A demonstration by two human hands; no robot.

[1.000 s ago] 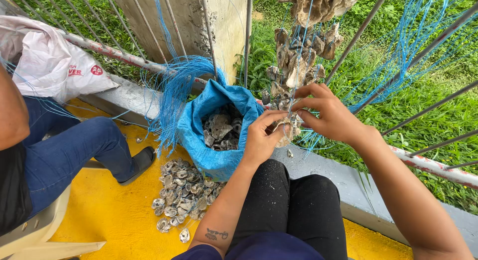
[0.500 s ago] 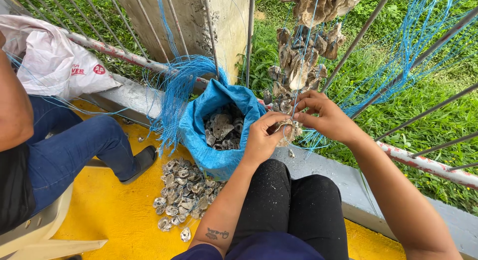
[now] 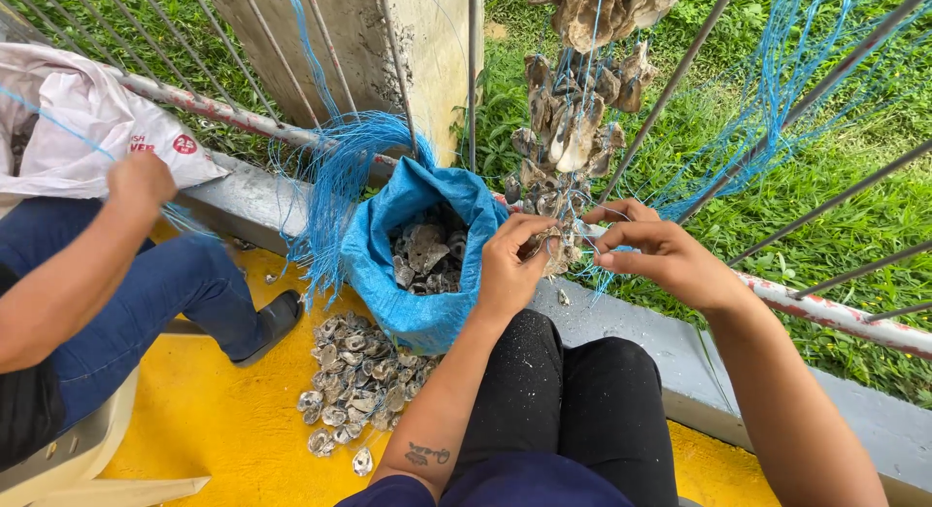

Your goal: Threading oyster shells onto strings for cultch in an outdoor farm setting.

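With the shell string (image 3: 573, 128) hanging at twelve o'clock above the blue sack (image 3: 388, 274), my left hand (image 3: 510, 264) pinches a shell (image 3: 555, 247) while my right hand (image 3: 660, 259) pinches the blue line (image 3: 607, 264), best kept taut.

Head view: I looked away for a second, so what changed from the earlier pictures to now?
A co-worker's hand has come up into view at the left, by the white sack. The left hand and right hand stay at the hanging shell string, working blue twine. The blue bag and shell pile are unmoved.
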